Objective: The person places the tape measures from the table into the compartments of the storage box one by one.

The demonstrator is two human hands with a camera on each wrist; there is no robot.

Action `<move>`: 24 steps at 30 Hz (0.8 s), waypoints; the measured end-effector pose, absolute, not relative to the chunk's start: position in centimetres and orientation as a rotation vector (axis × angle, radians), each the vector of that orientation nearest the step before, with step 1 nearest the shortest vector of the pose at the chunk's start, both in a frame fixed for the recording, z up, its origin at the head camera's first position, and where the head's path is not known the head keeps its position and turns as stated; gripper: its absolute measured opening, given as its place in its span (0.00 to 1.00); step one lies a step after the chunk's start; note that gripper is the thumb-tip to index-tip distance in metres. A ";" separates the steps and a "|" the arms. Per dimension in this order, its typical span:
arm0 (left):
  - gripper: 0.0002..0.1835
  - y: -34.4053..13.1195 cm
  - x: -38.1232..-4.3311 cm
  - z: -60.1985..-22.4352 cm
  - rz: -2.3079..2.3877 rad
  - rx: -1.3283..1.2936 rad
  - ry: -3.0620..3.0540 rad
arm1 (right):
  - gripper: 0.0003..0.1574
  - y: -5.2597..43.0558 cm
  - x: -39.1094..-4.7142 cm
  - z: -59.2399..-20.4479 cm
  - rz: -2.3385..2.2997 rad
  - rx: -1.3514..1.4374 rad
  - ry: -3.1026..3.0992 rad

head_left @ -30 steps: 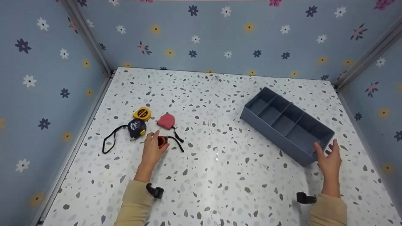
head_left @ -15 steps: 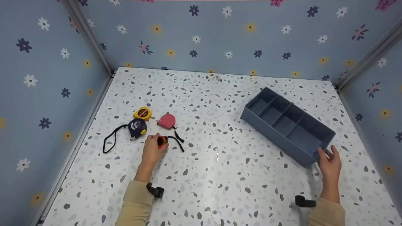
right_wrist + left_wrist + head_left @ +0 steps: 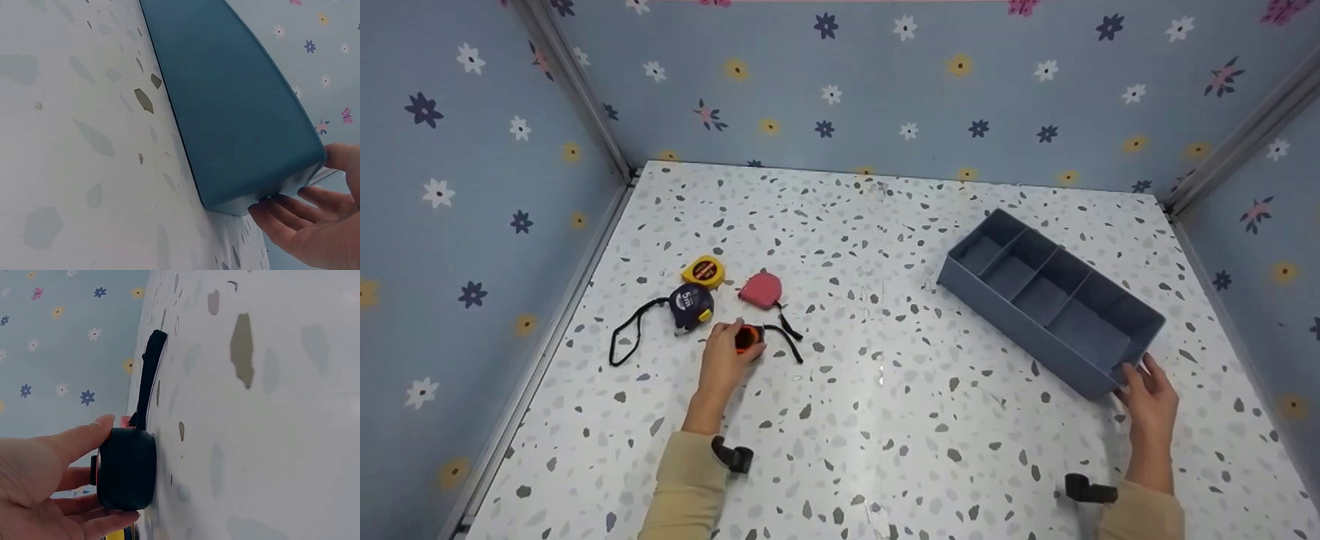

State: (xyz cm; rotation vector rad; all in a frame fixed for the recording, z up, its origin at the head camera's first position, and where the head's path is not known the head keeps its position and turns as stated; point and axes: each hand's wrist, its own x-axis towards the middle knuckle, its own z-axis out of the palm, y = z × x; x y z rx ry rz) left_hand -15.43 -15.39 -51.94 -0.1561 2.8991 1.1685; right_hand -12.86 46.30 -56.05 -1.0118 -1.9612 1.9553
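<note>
In the head view my left hand [image 3: 725, 367] grips a black tape measure with an orange ring [image 3: 746, 340], which rests on the table. The left wrist view shows the thumb on one side of its dark case [image 3: 128, 468], fingers on the other, and its black strap [image 3: 151, 377] trailing away. My right hand [image 3: 1151, 401] holds the near right end of a grey-blue divided box [image 3: 1027, 326]. In the right wrist view the fingertips [image 3: 275, 216] are against the box's end wall, with one digit at the rim.
Beyond my left hand lie a dark blue tape measure [image 3: 691, 306] with a looped strap, a yellow tape measure [image 3: 704, 271] and a pink tape measure [image 3: 761, 290]. The speckled white table [image 3: 870, 420] meets flowered walls [image 3: 870, 90] at the back and sides.
My right hand has shifted slightly toward me and lower at the box's end, the thumb moving from inside the box to its corner. The left hand stays on the tape measure.
</note>
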 end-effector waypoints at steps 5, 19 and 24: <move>0.33 -15.5 -15.4 -52.1 1.197 -0.167 2.885 | 0.40 46.1 -12.8 -56.2 1.985 -1.014 -1.890; 0.33 -15.6 -15.5 -52.3 1.184 -0.153 2.907 | 0.36 46.0 -12.6 -56.5 1.967 -1.027 -1.815; 0.33 -15.6 -15.5 -52.3 1.181 -0.157 2.891 | 0.37 46.1 -12.5 -56.7 1.965 -0.982 -1.815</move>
